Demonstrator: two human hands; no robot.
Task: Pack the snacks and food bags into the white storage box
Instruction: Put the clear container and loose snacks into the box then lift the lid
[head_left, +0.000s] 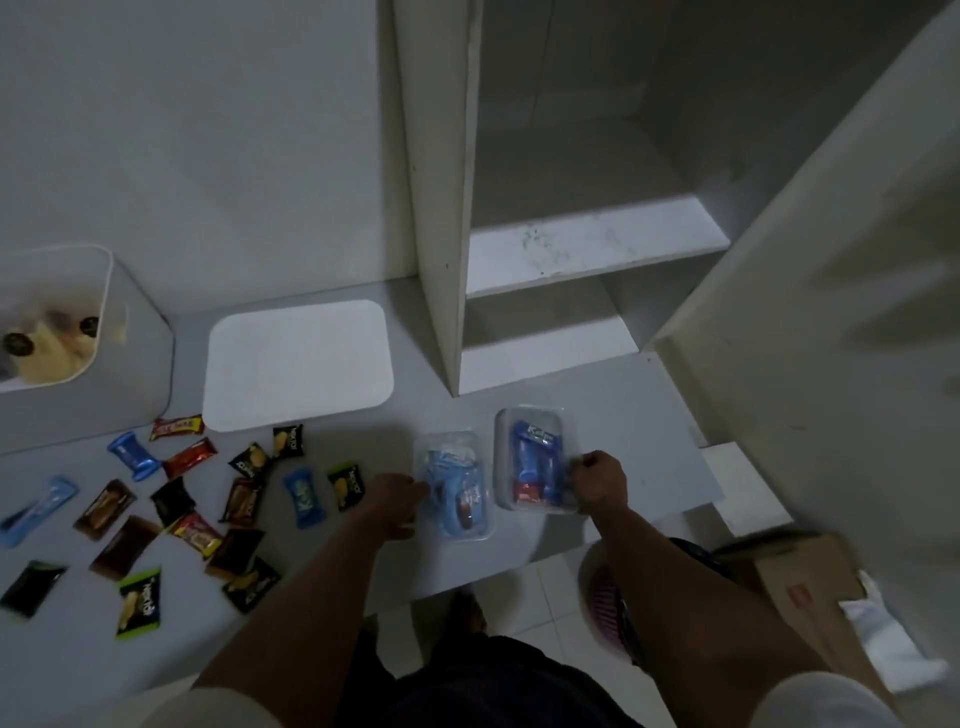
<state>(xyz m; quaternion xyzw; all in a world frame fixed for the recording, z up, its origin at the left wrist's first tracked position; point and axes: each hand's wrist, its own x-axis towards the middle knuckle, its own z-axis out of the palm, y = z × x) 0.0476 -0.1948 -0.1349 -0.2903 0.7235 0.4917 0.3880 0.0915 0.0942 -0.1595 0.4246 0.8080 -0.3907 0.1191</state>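
Two clear plastic food bags lie side by side on the grey counter (649, 415), just in front of the open cupboard (587, 244). The left bag (457, 486) holds pale blue packets and its long axis runs away from the person, tilted a little to the left at the far end. The right bag (532, 460) holds dark blue and red packets and lies nearly parallel, long axis also pointing toward the cupboard. The left hand (392, 504) grips the near-left edge of the left bag with curled fingers; the right hand (600, 478) is clenched round the right edge of the right bag. To the left, loose snack packets (171, 509) are scattered across the counter, pointing every way. Beyond them lies a flat white lid (297, 364), and at the far left stands the white storage box (130, 353), open, with some items inside
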